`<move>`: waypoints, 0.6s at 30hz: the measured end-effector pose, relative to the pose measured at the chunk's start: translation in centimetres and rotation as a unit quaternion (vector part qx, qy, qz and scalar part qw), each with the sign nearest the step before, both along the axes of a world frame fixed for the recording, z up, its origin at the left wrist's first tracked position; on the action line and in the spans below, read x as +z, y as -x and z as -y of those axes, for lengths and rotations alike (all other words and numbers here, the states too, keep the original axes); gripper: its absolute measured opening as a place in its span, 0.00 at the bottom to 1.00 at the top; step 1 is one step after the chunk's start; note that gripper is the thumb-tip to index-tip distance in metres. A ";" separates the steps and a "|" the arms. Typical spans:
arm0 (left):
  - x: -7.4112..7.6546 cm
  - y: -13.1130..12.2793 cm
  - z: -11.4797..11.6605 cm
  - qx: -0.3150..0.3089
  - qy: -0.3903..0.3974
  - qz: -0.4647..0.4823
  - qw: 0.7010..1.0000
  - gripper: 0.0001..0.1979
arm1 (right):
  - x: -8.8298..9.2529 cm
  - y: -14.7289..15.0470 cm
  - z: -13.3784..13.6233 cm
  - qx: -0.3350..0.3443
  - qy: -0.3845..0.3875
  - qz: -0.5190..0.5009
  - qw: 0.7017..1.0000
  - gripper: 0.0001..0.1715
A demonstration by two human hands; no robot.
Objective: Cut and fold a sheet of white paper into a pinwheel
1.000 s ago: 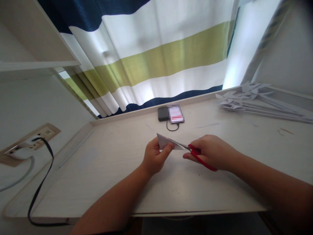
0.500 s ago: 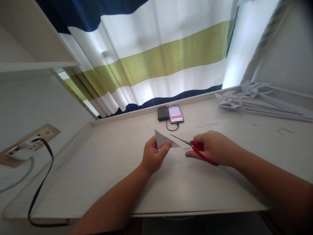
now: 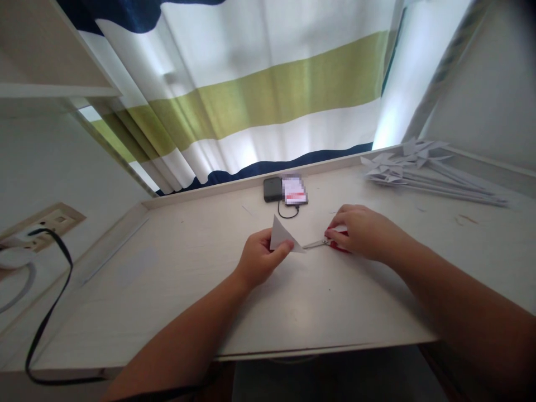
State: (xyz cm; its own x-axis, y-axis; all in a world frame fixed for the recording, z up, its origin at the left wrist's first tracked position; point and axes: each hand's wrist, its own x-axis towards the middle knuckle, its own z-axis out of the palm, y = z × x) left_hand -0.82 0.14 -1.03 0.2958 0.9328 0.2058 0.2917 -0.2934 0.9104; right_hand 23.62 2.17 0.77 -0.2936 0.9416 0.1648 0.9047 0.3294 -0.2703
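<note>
My left hand (image 3: 258, 260) pinches a small folded white paper triangle (image 3: 282, 238) just above the pale desk (image 3: 176, 290). To its right, my right hand (image 3: 363, 231) lies low on the desk with its fingers curled over red-handled scissors (image 3: 324, 243). The scissors rest flat on the desk, blades together and pointing left at the paper's tip. Most of the red handles are hidden under my right hand.
A dark power bank (image 3: 273, 188) with a short cable and a small card lies near the desk's raised back rim. Several white paper pinwheels on sticks (image 3: 419, 170) lie at the far right. A black cord (image 3: 54, 279) runs from a wall socket at left. A striped curtain hangs behind.
The scissors came off the paper, moved right and went down flat onto the desk with their blades closed. My left hand kept hold of the paper triangle.
</note>
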 end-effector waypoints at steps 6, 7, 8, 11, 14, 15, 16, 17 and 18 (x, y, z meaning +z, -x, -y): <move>0.0 -0.2 0.1 -0.072 0.020 -0.047 0.996 0.11 | 0.2 3.1 1.9 0.135 0.088 -0.284 0.945 0.20; 0.0 -0.3 0.0 -0.082 0.021 -0.052 0.995 0.11 | 0.0 3.5 2.1 0.146 0.096 -0.294 0.940 0.16; -0.1 -0.3 0.0 -0.090 0.021 -0.055 0.994 0.11 | -0.2 3.8 2.2 0.151 0.101 -0.296 0.938 0.13; -0.2 -0.4 0.0 -0.104 0.030 -0.060 0.992 0.11 | -1.0 4.2 2.1 0.152 0.114 -0.286 0.939 0.09; -0.4 -0.4 -0.1 -0.121 0.040 -0.049 0.991 0.10 | -1.4 4.1 1.8 0.154 0.131 -0.285 0.937 0.10; -0.4 -0.4 -0.1 -0.125 0.043 -0.043 0.990 0.11 | -1.5 4.0 1.8 0.154 0.136 -0.286 0.936 0.10; -0.5 -0.3 -0.1 -0.128 0.048 -0.035 0.990 0.11 | -1.6 3.9 1.7 0.155 0.141 -0.291 0.934 0.11; -0.5 -0.3 -0.1 -0.127 0.052 -0.028 0.990 0.12 | -1.6 3.9 1.7 0.157 0.148 -0.297 0.930 0.11; -0.5 -0.3 -0.2 -0.125 0.057 -0.024 0.990 0.13 | -1.7 3.9 1.6 0.162 0.158 -0.305 0.925 0.11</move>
State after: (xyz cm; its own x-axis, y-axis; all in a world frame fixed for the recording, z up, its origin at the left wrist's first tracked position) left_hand -0.55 0.31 -1.54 0.5275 0.8455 0.0828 0.2665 -0.2572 0.9289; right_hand 19.76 0.56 -0.93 -0.5123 0.8497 0.1251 0.4195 0.3747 -0.8268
